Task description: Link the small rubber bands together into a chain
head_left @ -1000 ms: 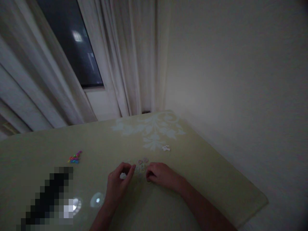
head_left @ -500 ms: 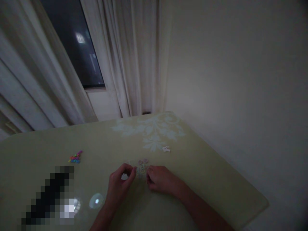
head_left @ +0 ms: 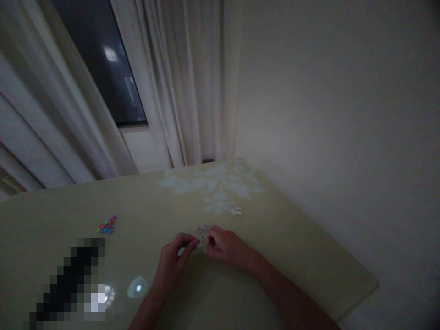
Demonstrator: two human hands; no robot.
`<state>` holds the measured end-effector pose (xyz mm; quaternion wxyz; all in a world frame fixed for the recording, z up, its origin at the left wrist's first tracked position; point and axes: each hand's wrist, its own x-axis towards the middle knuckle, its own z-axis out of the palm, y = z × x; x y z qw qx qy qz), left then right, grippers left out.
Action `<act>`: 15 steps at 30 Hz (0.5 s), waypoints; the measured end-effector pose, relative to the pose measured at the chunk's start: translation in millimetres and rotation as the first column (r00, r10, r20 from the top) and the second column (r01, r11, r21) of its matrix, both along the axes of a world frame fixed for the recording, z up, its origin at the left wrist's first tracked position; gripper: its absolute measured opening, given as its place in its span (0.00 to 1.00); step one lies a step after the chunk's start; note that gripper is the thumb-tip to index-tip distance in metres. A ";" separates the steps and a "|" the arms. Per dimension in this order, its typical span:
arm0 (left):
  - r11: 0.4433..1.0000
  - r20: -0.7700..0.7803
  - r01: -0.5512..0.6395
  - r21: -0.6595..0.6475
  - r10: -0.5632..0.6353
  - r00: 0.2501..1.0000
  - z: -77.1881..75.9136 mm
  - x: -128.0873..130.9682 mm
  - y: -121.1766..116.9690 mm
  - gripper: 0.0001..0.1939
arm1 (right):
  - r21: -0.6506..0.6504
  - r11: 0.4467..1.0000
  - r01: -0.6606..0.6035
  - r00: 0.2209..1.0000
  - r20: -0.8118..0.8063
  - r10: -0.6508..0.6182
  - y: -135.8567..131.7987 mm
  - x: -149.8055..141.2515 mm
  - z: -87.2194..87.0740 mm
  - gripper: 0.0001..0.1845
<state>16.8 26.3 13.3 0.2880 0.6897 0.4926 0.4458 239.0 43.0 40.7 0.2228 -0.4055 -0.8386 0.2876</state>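
Note:
Between my two hands is a small pale yellowish piece with ring shapes [head_left: 202,238], too small and dim to name exactly. My left hand [head_left: 176,256] comes in from its left, thumb and forefinger pinched at its edge. From the right, my right hand [head_left: 228,247] has its fingers curled closed against the other side; what lies inside them is hidden. Just beyond the fingertips are a couple of small pinkish rings [head_left: 200,230] on the table. Faint clear material shows around the left fingertips.
A small heap of colourful beads or pieces [head_left: 107,225] lies on the table [head_left: 144,211] at the left. Farther back on the right is a small white item [head_left: 236,211]. A blurred dark object [head_left: 68,279] occupies the near left. The wall [head_left: 326,137] borders the table's right side.
My right hand has moved slightly up and left, closer over the pale piece. My left fingertips have shifted a little right, narrowing the gap. The view has shifted slightly.

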 end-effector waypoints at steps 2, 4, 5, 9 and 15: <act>1.000 0.017 0.001 -0.020 0.000 1.000 0.7 1.6 0.1 0.10 | -0.030 1.000 -0.004 0.997 -0.082 0.001 1.0 -1.1 -1.4 0.03; 0.999 0.060 0.003 -0.049 0.000 0.998 0.4 2.8 0.0 0.09 | -0.059 0.998 -0.005 0.985 -0.171 -0.006 1.5 -3.0 -4.0 0.04; 0.997 0.090 0.004 -0.071 0.002 0.996 -0.1 3.0 -0.1 0.09 | -0.075 0.997 -0.003 0.977 -0.212 -0.013 1.6 -4.0 -5.4 0.04; 0.990 0.183 0.048 -0.135 -0.022 0.983 -1.7 2.3 0.1 0.10 | -0.128 0.992 0.009 0.945 -0.324 -0.050 1.8 -8.2 -9.6 0.04; 0.992 0.139 0.119 -0.032 -0.113 0.984 3.6 1.9 0.1 0.10 | -0.179 0.984 0.003 0.900 -0.428 -0.080 2.8 -11.8 -13.3 0.09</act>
